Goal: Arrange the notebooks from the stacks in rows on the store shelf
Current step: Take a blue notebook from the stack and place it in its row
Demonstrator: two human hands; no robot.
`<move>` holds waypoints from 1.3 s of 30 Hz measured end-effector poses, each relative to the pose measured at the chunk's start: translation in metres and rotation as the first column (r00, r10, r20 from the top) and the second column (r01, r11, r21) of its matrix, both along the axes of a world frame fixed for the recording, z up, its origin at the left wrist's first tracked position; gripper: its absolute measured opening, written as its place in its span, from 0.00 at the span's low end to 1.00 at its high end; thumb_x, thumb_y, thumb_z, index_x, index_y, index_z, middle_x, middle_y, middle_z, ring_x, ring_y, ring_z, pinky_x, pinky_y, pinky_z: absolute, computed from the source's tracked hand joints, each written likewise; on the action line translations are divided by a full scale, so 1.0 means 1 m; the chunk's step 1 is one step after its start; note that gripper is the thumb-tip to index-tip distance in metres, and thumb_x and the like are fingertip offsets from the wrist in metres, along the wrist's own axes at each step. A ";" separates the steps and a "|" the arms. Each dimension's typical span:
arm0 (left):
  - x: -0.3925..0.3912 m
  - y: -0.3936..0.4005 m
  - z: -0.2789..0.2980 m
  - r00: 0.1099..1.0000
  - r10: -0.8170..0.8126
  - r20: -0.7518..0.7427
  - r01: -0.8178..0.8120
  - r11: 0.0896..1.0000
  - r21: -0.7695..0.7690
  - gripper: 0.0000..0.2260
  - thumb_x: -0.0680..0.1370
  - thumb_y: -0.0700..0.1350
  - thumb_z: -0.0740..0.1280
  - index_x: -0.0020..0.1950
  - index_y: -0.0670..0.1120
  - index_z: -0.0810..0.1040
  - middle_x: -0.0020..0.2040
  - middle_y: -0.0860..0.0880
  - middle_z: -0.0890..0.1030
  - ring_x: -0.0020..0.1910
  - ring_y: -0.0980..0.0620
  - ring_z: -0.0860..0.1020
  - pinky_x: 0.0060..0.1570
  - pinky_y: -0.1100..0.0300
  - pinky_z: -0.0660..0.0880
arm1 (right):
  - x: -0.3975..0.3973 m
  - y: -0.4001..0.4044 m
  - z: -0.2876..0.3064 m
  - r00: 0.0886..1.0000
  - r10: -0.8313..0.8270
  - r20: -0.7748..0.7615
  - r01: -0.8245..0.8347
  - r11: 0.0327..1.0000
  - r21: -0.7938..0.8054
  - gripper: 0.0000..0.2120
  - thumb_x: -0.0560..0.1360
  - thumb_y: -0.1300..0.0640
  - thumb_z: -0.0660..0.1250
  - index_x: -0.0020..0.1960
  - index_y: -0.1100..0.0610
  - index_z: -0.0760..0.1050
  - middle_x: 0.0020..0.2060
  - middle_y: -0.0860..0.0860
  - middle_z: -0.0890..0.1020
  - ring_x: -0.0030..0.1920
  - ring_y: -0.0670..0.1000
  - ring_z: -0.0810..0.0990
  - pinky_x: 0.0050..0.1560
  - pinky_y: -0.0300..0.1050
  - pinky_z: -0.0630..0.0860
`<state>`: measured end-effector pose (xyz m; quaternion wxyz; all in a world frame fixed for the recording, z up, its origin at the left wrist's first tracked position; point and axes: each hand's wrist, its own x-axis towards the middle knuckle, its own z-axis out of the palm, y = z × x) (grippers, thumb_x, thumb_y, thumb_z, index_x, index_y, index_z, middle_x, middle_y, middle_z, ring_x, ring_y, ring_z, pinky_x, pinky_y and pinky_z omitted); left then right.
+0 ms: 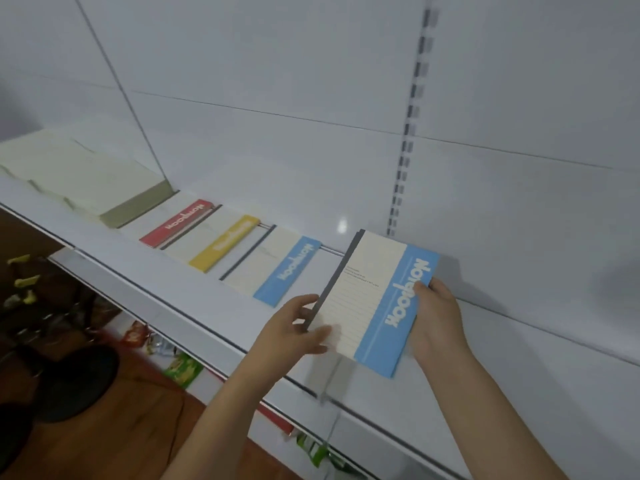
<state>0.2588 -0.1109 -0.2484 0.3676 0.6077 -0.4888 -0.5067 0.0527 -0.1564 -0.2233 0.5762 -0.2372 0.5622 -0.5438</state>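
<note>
Both hands hold a blue-banded notebook (pixel 374 299) just above the white shelf (pixel 194 271). My left hand (pixel 294 327) grips its dark spine edge, thumb on the cream cover. My right hand (pixel 436 317) grips the blue side, thumb on the lettering. To the left, a row lies flat on the shelf: a red-banded notebook (pixel 180 223), a yellow-banded one (pixel 225 242) and another blue-banded one (pixel 287 268). Further left sits a cream stack of notebooks (pixel 90 174).
A white back panel (pixel 311 98) with a slotted upright (pixel 408 133) rises behind the shelf. The shelf's right half (pixel 519 358) is bare. Snack packets (pixel 180 368) lie on a lower shelf. A dark round stool (pixel 76 382) stands on the wooden floor.
</note>
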 end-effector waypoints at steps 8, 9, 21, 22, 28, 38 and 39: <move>0.135 -0.053 -0.019 0.911 -0.114 0.396 0.184 0.972 -0.145 0.40 0.70 0.52 0.78 0.77 0.56 0.62 0.65 0.57 0.73 0.52 0.61 0.78 0.54 0.65 0.77 | 0.126 -0.061 -0.015 0.994 0.101 -0.029 -0.100 0.995 0.025 0.08 0.82 0.65 0.56 0.49 0.57 0.73 0.38 0.52 0.80 0.33 0.48 0.79 0.30 0.39 0.76; 0.147 -0.061 -0.019 0.902 -0.099 0.421 0.182 0.970 -0.161 0.39 0.70 0.52 0.78 0.77 0.55 0.62 0.63 0.57 0.73 0.50 0.62 0.78 0.52 0.67 0.77 | 0.138 -0.069 -0.016 0.990 0.128 -0.054 -0.127 0.992 0.019 0.08 0.82 0.65 0.57 0.50 0.57 0.73 0.39 0.52 0.80 0.34 0.48 0.79 0.30 0.39 0.76; 0.208 -0.126 -0.058 0.771 -0.159 0.617 0.324 0.932 -0.164 0.41 0.73 0.53 0.76 0.80 0.54 0.57 0.73 0.55 0.63 0.73 0.56 0.60 0.68 0.67 0.56 | 0.204 -0.130 -0.053 0.911 0.264 -0.316 -0.215 0.959 0.183 0.10 0.78 0.59 0.63 0.60 0.54 0.72 0.52 0.54 0.82 0.47 0.51 0.81 0.42 0.44 0.73; 0.208 -0.128 -0.059 0.775 -0.157 0.613 0.325 0.930 -0.172 0.41 0.73 0.52 0.76 0.80 0.54 0.57 0.73 0.55 0.63 0.72 0.57 0.60 0.68 0.67 0.56 | 0.205 -0.132 -0.052 0.918 0.247 -0.309 -0.203 0.964 0.170 0.09 0.78 0.60 0.63 0.58 0.53 0.73 0.51 0.54 0.82 0.46 0.51 0.81 0.40 0.44 0.73; 0.209 -0.134 -0.067 0.787 -0.180 0.589 0.353 0.916 -0.191 0.39 0.72 0.50 0.76 0.77 0.60 0.59 0.74 0.56 0.63 0.73 0.56 0.58 0.72 0.63 0.56 | 0.202 -0.139 -0.054 0.942 0.207 -0.265 -0.171 0.973 0.152 0.11 0.78 0.61 0.63 0.59 0.56 0.77 0.49 0.55 0.84 0.45 0.52 0.82 0.44 0.45 0.76; 0.208 -0.137 -0.063 0.753 -0.222 0.619 0.376 0.917 -0.129 0.44 0.73 0.51 0.75 0.81 0.55 0.50 0.78 0.57 0.59 0.76 0.54 0.54 0.75 0.56 0.55 | 0.212 -0.132 -0.054 0.872 0.270 -0.408 -0.231 0.962 0.145 0.12 0.78 0.58 0.64 0.61 0.50 0.72 0.43 0.47 0.80 0.39 0.45 0.79 0.34 0.38 0.70; 0.208 -0.137 -0.061 0.742 -0.230 0.630 0.382 0.917 -0.115 0.45 0.73 0.51 0.75 0.81 0.54 0.49 0.79 0.56 0.58 0.76 0.53 0.53 0.75 0.55 0.55 | 0.211 -0.131 -0.053 0.860 0.293 -0.417 -0.248 0.956 0.159 0.12 0.78 0.58 0.64 0.62 0.50 0.71 0.45 0.47 0.80 0.40 0.44 0.79 0.34 0.37 0.70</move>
